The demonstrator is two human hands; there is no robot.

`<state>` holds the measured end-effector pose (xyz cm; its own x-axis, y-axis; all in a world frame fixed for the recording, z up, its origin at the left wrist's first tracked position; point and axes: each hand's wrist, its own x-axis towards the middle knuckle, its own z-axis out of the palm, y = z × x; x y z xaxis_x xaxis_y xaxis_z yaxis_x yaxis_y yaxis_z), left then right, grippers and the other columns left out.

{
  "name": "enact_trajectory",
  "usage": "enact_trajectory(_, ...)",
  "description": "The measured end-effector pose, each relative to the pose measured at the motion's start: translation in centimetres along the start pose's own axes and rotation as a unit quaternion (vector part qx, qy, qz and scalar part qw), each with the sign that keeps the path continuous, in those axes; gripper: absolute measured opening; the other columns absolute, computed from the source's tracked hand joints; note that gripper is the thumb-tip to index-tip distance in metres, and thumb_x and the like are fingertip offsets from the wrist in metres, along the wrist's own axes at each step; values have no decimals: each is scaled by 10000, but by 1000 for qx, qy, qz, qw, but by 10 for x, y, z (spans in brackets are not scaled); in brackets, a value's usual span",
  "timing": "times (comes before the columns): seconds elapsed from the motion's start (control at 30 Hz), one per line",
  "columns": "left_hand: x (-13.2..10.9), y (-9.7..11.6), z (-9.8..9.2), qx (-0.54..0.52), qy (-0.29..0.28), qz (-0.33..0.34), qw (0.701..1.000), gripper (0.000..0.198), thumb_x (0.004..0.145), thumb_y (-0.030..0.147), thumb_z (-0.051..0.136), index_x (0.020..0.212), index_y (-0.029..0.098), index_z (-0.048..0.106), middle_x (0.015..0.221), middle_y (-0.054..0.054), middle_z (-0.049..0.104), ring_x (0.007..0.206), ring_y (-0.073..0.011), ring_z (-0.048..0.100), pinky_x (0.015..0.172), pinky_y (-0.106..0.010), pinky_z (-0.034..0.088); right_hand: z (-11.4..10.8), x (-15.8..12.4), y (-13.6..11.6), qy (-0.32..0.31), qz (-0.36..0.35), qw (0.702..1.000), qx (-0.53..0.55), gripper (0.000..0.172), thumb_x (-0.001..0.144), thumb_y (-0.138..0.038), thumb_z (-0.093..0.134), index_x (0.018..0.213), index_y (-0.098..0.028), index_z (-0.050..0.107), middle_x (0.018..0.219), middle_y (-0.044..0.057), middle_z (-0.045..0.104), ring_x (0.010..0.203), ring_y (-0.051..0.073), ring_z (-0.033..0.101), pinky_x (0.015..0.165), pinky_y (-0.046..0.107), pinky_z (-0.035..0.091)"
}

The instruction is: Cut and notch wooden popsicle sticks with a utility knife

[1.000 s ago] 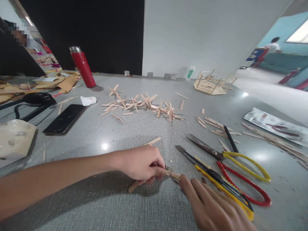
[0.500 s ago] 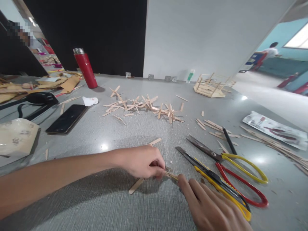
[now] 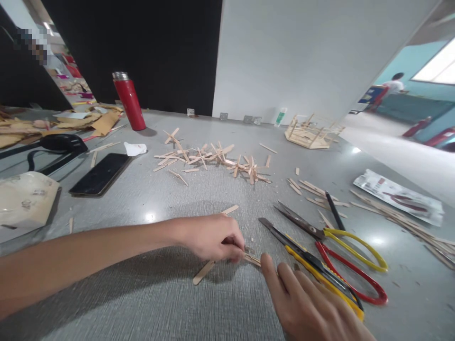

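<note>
Fingers curled and pinched, my left hand (image 3: 217, 237) grips wooden craft sticks just above the table. One craft stick (image 3: 204, 273) passes beneath that hand, both of its ends showing. A narrower craft stick (image 3: 253, 260) runs from the left fingertips toward my right hand (image 3: 308, 299). The right fingers are bent together at the stick's near end; the thumb is hidden. Beside the right hand lies a yellow utility knife (image 3: 313, 259) with its blade out. Scissors (image 3: 322, 233) with one yellow and one red handle rest just beyond it.
A pile of joined craft sticks (image 3: 213, 156) lies ahead, with a stick frame (image 3: 309, 135) behind it. Loose sticks, a black pen (image 3: 334, 210) and a silver packet (image 3: 398, 196) are at right. A phone (image 3: 101, 174) and red flask (image 3: 130, 102) stand left.
The view has shifted slightly. My right fingertips sit a little higher and farther left in the picture; my left hand keeps its grip in nearly the same spot.
</note>
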<state>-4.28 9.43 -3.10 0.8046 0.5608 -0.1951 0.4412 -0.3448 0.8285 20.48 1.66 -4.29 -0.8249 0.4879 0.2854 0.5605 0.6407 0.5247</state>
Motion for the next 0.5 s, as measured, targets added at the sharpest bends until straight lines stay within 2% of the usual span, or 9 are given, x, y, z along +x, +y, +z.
enact_trajectory(0.2,0,1,0,4,8,0,1000,232,916,184,526,689,179,574,568,51,465,517,-93,424,498,-232,316,6,-2,2,-2,-4,1000,21,567,741,51,420,1265,-62,602,856,69,744,599,163,682,525,275,569)
enact_trajectory(0.33,-1,2,0,9,13,2,1000,261,938,222,535,687,178,590,536,54,449,494,-91,411,493,-236,312,7,-3,10,21,18,996,81,594,673,59,383,1207,-87,600,856,73,760,600,172,719,521,268,582)
enact_trajectory(0.5,-2,2,5,-68,6,-55,996,248,970,233,478,753,179,587,561,59,509,376,-67,473,437,-221,353,3,-10,16,18,85,987,134,590,753,37,367,1296,-84,566,1063,141,771,828,216,777,606,271,619)
